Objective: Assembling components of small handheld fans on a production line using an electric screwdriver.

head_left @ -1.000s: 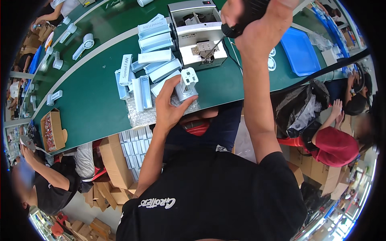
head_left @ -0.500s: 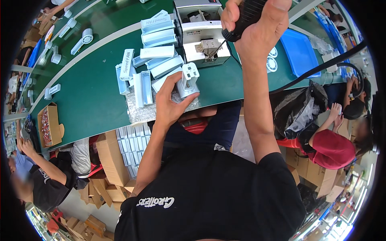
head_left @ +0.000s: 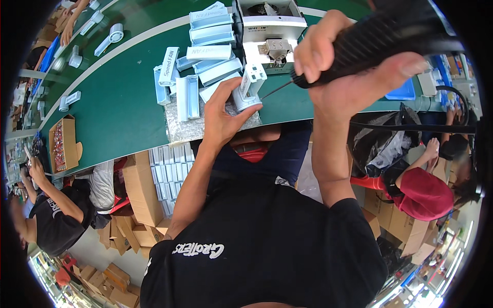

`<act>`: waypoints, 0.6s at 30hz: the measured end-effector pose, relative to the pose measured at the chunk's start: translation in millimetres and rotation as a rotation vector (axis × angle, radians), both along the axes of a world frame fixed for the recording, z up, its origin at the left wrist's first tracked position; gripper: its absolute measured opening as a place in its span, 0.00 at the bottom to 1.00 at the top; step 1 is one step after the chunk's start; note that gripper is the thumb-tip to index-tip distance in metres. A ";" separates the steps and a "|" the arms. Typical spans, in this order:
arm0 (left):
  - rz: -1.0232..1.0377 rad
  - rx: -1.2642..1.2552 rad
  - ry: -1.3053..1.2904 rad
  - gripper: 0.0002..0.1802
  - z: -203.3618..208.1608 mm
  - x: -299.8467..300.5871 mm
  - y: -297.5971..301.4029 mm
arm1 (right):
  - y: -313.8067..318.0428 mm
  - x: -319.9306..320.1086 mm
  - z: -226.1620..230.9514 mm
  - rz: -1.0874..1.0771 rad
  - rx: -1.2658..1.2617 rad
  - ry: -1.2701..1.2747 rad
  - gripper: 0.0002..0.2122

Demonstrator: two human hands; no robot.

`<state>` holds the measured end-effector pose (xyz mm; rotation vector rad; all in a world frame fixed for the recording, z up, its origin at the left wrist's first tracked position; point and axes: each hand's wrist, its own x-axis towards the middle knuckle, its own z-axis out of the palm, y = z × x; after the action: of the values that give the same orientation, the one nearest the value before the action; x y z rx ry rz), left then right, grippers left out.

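Observation:
A white plastic fan housing part [head_left: 253, 79] stands upright near the table's front edge. My left hand [head_left: 222, 119] is closed round its round base, thumb in front and fingers behind. My right hand [head_left: 349, 84] grips a black electric screwdriver [head_left: 380, 43] held nearly level. Its thin bit [head_left: 276, 90] points down-left, and its tip is at the side of the part's base; whether it touches a screw is too small to tell. Just behind the part stands a box-shaped metal screw feeder [head_left: 271, 31].
Several light-blue plastic shells [head_left: 215, 54] are piled left of the feeder, partly on a bubble-wrap sheet [head_left: 179, 129]. A carton of small parts [head_left: 62, 143] sits far left. A blue tray [head_left: 403, 92] is partly hidden behind my right hand. Co-workers sit on both sides.
The screwdriver has swung from the feeder down to the right side of the housing part, its body now tilted nearly level. My left hand keeps its hold.

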<state>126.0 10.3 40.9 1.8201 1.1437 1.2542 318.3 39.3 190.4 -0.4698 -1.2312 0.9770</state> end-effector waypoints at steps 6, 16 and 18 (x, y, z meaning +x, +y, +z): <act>0.016 -0.007 0.011 0.34 1.3 -0.8 -1.9 | -14.2 -50.2 24.6 -0.299 -0.059 -0.030 0.50; -0.014 0.039 -0.002 0.34 3.0 4.0 -0.2 | 67.5 -46.1 -3.0 0.468 0.842 0.408 0.52; 0.007 0.027 -0.003 0.34 0.5 -2.2 -1.3 | 8.1 -59.3 15.7 0.136 0.330 0.253 0.52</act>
<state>123.8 9.0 41.4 1.8349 1.1367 1.2823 258.9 47.4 206.1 -0.0025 -1.1756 0.8940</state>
